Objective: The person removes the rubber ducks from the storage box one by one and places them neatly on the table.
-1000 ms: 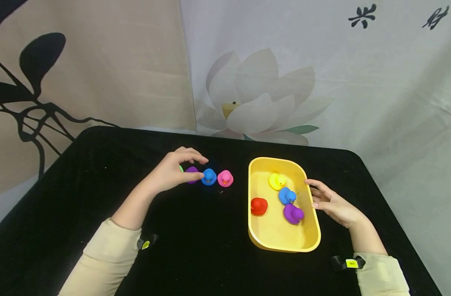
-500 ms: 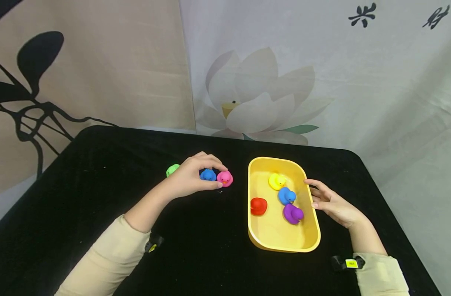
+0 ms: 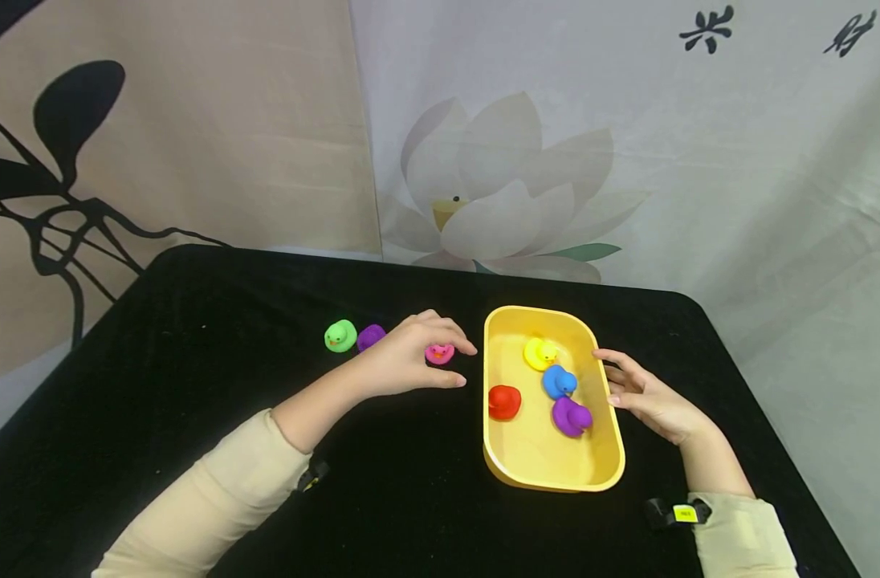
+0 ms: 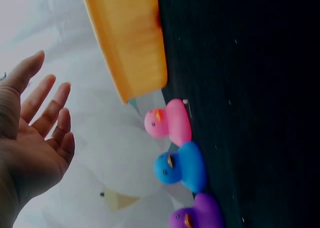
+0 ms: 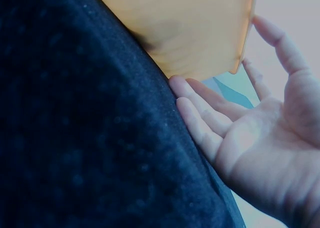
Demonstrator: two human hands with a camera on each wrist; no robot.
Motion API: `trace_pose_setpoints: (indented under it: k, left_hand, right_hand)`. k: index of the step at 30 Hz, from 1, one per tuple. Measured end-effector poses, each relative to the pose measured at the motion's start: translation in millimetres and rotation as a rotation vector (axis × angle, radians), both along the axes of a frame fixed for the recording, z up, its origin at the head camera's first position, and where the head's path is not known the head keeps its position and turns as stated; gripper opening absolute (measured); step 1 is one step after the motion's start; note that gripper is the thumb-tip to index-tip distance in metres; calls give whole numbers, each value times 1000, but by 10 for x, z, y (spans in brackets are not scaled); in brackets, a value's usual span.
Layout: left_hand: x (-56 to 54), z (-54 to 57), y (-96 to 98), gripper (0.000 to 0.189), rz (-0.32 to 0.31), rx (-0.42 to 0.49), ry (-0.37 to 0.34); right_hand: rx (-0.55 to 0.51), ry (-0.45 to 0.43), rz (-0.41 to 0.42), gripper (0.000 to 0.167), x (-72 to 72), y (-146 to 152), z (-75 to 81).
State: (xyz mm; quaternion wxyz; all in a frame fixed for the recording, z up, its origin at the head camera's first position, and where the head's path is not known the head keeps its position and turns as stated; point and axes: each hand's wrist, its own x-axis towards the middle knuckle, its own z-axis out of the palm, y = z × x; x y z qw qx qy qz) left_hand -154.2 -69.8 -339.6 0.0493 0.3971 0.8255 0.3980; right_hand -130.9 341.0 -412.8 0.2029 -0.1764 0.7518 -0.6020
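A row of four toy ducks [image 3: 370, 335] lies on the table [image 3: 411, 498], left of a tub [image 3: 541, 466] with four more ducks [image 3: 559, 382] inside. The left hand [image 3: 408, 356] is above the row, the right hand [image 3: 648, 403] beside the tub's right wall.

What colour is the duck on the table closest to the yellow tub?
Pink; that duck shows best in the left wrist view.

Before you: black cloth-covered counter with rounded far corners [image 3: 411, 514], pale specks on cloth. Behind, to your left: beige fabric hanging [image 3: 266, 120], printed with large black leaves and stems [image 3: 82, 112]. Ahead and to your right: creased pale grey-white fabric hanging [image 3: 772, 177], big pale lotus print [image 3: 512, 185], small black brush-like marks [image 3: 706, 30] near top. Light soft.
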Motion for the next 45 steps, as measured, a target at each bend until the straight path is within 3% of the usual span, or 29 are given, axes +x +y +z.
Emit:
trace_pose_setpoints:
  k: [11,36,45]
  left_hand:
    - [21,-62,290,41,-15,-120,92]
    - [99,-238,670,46,140,-271,168]
    - [84,-272,751,44,165,-337,149]
  right_hand:
    - [5,-13,-17,59,2,2,-1]
    - [-2,-8,0,57,-1,1,3]
    - [0,8,-2,57,-1,-3,3]
